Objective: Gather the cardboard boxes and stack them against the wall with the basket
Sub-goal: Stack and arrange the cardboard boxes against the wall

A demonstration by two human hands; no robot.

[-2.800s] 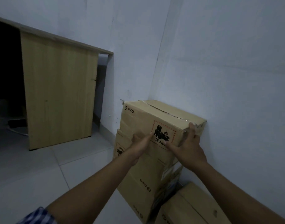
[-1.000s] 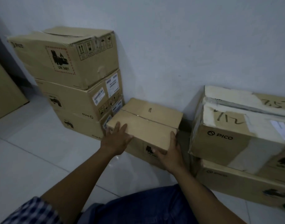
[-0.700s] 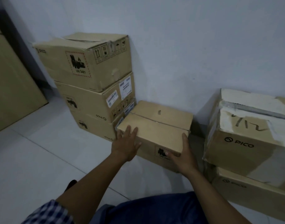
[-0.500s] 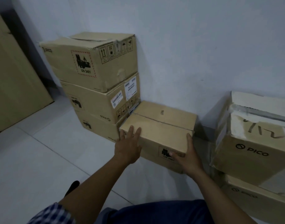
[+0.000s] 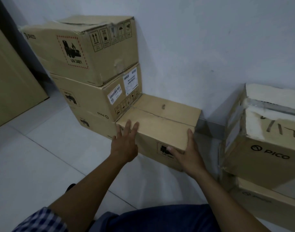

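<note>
Cardboard fills the base of the pale wall (image 5: 210, 39). A low box (image 5: 160, 124) sits on the white tiled floor (image 5: 34, 156), its far long side against the wall and its left end touching a stack of three boxes. Both hands are on this low box. The left hand (image 5: 125, 144) lies at the near left corner, fingers (image 5: 128, 126) spread flat over the top edge, pressing rather than gripping. The right hand (image 5: 188, 154) clasps the near right corner: its fingers run up the right end face while the thumb crosses the printed hazard label on the front. Neither hand is closed into a fist; the box is held between the two open palms.

In the stack on the left, the top box (image 5: 86, 47) carries a red-dashed label reading UN 3481 and a row of handling symbols, the middle box (image 5: 93, 96) bears white shipping stickers and a PICO mark, and the bottom box (image 5: 95, 123) shows only a strip of its front. To the right, apart from the low box with a gap of floor between, stands another PICO box (image 5: 267, 148) with white tape and dark scrawl on top, resting on a lower box (image 5: 267, 198). A tan wooden panel (image 5: 13, 77) stands at the far left. A checked sleeve (image 5: 41, 220) and dark blue trousers (image 5: 160, 218) show at the bottom edge.
</note>
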